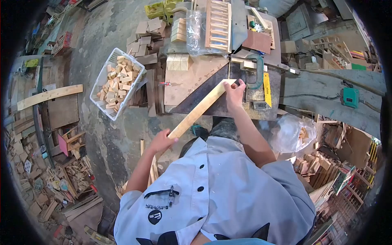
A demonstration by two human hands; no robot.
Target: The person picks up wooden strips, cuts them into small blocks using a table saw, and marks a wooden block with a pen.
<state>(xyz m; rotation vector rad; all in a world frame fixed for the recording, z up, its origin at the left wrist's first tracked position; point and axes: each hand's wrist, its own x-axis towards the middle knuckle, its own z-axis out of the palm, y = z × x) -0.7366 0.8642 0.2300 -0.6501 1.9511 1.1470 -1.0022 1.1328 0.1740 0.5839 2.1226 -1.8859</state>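
A long pale wooden strip slants across in front of me, its upper end over the dark front part of the worktable. My left hand is closed around its lower end. My right hand grips the upper end, thumb and fingers pinching the wood. Just beyond that end, a narrow slot runs through the tabletop. Beside my right hand are a teal C-clamp and a yellow strip. A row of pale wooden blocks sits on the table's left side.
A white plastic basket full of small wood blocks stands on the floor at left. At the table's back lie a slatted wooden frame and clear plastic wrap. A plastic bag and stacked offcuts are at right.
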